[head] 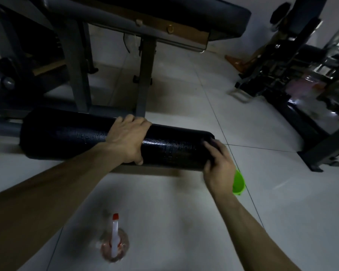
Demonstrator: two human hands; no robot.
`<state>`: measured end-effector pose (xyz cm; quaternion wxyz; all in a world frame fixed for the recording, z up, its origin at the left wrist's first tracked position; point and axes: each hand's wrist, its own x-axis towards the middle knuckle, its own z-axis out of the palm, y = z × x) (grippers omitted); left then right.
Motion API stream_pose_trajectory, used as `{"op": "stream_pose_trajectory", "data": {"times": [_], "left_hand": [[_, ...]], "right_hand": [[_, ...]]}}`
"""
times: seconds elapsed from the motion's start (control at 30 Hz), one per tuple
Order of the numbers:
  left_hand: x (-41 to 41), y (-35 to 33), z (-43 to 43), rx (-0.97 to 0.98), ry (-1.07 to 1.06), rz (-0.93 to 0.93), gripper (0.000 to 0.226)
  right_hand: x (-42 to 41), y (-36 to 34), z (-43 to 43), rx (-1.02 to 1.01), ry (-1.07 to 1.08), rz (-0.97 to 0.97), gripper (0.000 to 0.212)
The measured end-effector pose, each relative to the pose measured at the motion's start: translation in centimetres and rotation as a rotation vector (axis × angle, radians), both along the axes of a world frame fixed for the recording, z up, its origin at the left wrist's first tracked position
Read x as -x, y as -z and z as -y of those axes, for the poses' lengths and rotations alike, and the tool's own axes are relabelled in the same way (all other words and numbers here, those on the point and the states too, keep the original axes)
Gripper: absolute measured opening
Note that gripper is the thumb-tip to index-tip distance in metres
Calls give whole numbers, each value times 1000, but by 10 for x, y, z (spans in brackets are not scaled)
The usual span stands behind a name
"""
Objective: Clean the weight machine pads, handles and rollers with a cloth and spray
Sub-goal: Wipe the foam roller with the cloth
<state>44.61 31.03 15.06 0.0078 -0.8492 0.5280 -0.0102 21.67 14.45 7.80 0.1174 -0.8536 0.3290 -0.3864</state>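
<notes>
A long black foam roller (pixel 67 137) of the weight machine lies level, low above the tiled floor, and its surface shines wet. My left hand (pixel 128 139) grips the roller from above near its middle, fingers over the far side and thumb on the near side. My right hand (pixel 218 167) is at the roller's right end, where it holds what looks like a dark cloth (pixel 215 143) against the end face; this part is blurred. The spray bottle (pixel 115 239), clear with a white trigger and a red nozzle, stands on the floor close to me.
A green plastic cup (pixel 238 182) sits on the floor just under my right hand. The machine's grey frame legs (pixel 145 75) and a dark padded seat (pixel 184 14) rise behind the roller. Another black machine (pixel 301 85) stands at the right.
</notes>
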Motion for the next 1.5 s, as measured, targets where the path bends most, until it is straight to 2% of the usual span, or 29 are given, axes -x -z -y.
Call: {"op": "stream_pose_trajectory", "data": {"times": [0.1,0.2,0.37,0.47,0.53,0.63,0.7,0.83,0.97,1.07,1.17,1.27,1.33,1.43,1.5], "left_hand": [[0,3,-1,29,8,-1,124],[0,4,-1,50,17,-1,124],[1,6,-5,112,24,-14,119],[-2,10,-18,159,50,-85,124],[-12,13,-37,206,46,-129,127],[-36,15,-71,261,-47,-91,126],[-52,17,-94,283,-110,-70,125],[-63,23,-116,285,-137,-53,116],[-65,25,-115,312,-146,-66,109],[-69,25,-118,340,-136,-70,107],[-71,26,-120,356,-136,-79,107],[-72,29,-120,376,-129,-104,108],[-73,32,-120,389,-117,-112,108],[-75,36,-122,424,-73,-138,106],[-80,41,-136,473,-116,-124,109]], "right_hand": [[4,3,3,-87,154,67,66],[-29,2,-21,-131,135,116,67],[-99,-13,-78,-55,-258,-27,65],[-90,-17,-64,63,-390,-136,66],[-60,-15,-38,99,-306,-139,69],[-20,-17,-12,0,-43,-80,73],[-30,-14,-23,-59,33,-42,69],[-97,-9,-85,-37,-171,-18,69],[-171,-15,-149,31,-415,-77,57],[-176,-17,-148,129,-544,-161,54],[-134,-18,-101,187,-464,-194,65],[-90,-27,-66,55,-184,-167,67],[-87,-29,-70,-21,-75,-116,66],[-118,-22,-109,-29,-187,-109,70],[-156,-20,-146,-11,-301,-118,69]]}}
